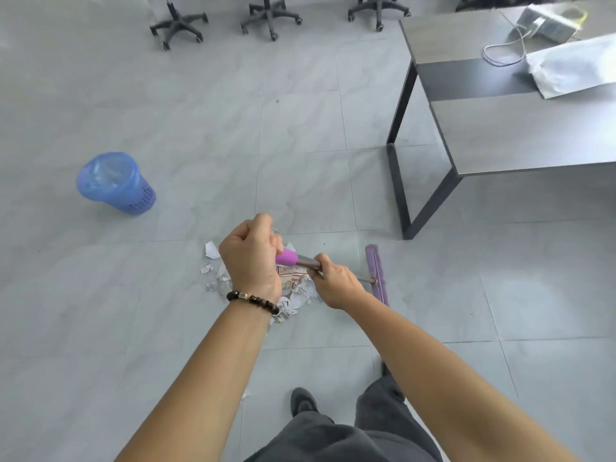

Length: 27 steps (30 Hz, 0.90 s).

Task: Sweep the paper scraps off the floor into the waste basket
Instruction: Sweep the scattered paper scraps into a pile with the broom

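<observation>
Left hand (250, 255): fingers (265, 225) curled round the pink grip of the broom (287, 257). Right hand (336, 285): fingers curled round the metal shaft.

The waste basket (115, 183) stands on the floor (200, 128) with a blue liner fitted; its contents cannot be told.

The paper scraps (295, 290) lie heaped right of the waste basket, nearer the person, with open tiled floor between. The print on them is unreadable. The broom head (376, 275) rests farther right of the waste basket, and the worktop (520, 135) is farthest right.

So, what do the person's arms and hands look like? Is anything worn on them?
No sleeves or gloves are worn; the arms are uncovered. The left hand has a bracelet of dark round beads with one golden bead at its wrist. The right hand shows no ring or watch.
</observation>
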Each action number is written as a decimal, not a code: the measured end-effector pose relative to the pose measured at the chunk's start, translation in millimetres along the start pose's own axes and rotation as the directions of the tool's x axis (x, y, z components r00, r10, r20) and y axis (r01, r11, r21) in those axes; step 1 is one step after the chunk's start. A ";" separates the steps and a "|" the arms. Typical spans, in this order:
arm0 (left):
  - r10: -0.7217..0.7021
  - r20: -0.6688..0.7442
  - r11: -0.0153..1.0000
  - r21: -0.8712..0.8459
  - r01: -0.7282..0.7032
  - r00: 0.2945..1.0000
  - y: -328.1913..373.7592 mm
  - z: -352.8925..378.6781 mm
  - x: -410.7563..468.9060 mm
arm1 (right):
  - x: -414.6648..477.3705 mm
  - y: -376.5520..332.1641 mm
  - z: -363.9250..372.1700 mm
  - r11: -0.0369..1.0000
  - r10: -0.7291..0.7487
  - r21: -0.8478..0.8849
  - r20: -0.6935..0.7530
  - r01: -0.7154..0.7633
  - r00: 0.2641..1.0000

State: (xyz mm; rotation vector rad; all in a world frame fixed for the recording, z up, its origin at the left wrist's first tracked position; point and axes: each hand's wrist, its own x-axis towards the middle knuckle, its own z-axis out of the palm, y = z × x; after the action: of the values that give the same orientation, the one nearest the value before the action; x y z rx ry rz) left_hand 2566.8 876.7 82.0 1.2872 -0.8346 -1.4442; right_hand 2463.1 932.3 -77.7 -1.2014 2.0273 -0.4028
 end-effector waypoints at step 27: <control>0.208 0.081 0.967 0.133 -0.217 0.975 66.5 76.1 -29.9 | 5.8 -50.5 -100.5 0.926 -0.230 -0.264 0.169 0.269 0.958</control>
State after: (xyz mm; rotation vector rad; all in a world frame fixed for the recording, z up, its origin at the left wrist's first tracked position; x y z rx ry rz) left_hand 2506.0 878.4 168.2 1.2174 -1.1023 -1.2805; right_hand 2420.0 891.8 18.1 -1.6289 1.8623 -0.1448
